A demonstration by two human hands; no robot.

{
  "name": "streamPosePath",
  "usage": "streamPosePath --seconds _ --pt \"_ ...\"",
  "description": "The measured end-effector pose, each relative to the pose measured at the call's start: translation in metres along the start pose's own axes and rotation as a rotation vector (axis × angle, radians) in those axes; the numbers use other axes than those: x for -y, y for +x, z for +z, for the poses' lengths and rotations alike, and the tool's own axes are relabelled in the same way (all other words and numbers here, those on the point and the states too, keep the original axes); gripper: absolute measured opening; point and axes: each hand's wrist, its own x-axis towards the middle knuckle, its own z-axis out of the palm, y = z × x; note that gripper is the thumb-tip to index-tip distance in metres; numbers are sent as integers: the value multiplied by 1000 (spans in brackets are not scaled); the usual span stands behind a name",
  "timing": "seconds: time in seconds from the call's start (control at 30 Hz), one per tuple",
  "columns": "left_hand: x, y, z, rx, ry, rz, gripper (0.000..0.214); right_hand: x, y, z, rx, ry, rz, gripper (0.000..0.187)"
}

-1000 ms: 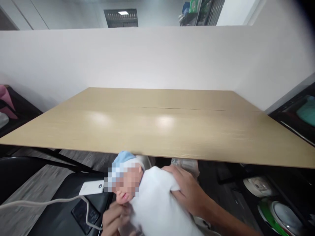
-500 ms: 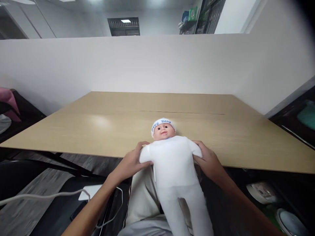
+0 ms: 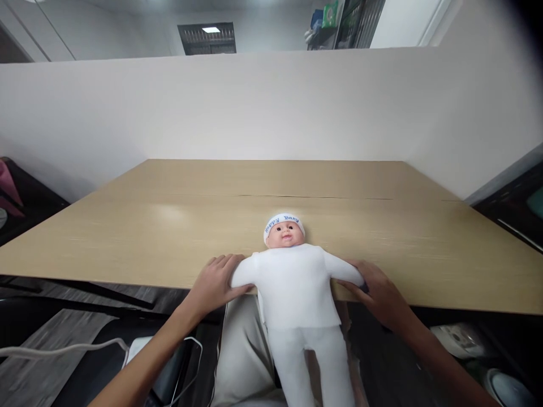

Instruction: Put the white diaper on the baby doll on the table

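A baby doll (image 3: 300,288) in a white top and trousers lies face up, head and shoulders over the near edge of the wooden table (image 3: 203,215), legs hanging towards my lap. Blue lettering runs round its white cap (image 3: 283,221). My left hand (image 3: 218,282) is closed round the end of the doll's arm on the left. On the other side, my right hand (image 3: 373,291) grips the opposite arm's end, thumb underneath. Both doll arms are stretched out sideways.
Behind the table rises a white partition (image 3: 271,107). To the left stands a black chair (image 3: 93,362) with a white cable (image 3: 63,350) crossing it. Beige trousers (image 3: 246,350) show below the table edge. Several items, including a pale container (image 3: 460,339), sit in the dark area at lower right.
Both my hands have moved outward towards the ends of the doll's arms, which are now more spread. The head view has shifted slightly.
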Motion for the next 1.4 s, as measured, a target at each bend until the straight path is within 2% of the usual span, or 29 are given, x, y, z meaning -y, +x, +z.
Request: streamPosePath --seconds 0.13,0.23,0.37,0.53,0.77,0.93,1.13,1.4 --pt "19 20 5 -69 113 4 54 -16 26 12 -32 -12 -26 35" --pt "36 41 10 -81 113 -9 52 -27 56 18 -33 6 -46 34" --pt "64 75 19 -121 103 5 51 -44 98 26 -8 26 -99 29" --pt "99 122 30 -174 84 38 54 -65 145 38 -41 -21 -123 29" --pt "130 187 43 -267 19 -67 63 -96 210 53 -131 -41 -122 32" --pt "150 226 50 -361 90 -99 57 -118 254 60 -189 -162 -84 38" --pt "175 259 53 -344 97 -142 51 -135 289 62 -277 -235 -46 47" --pt "195 281 59 -358 87 -173 50 -161 315 65 -203 -173 -42 61"
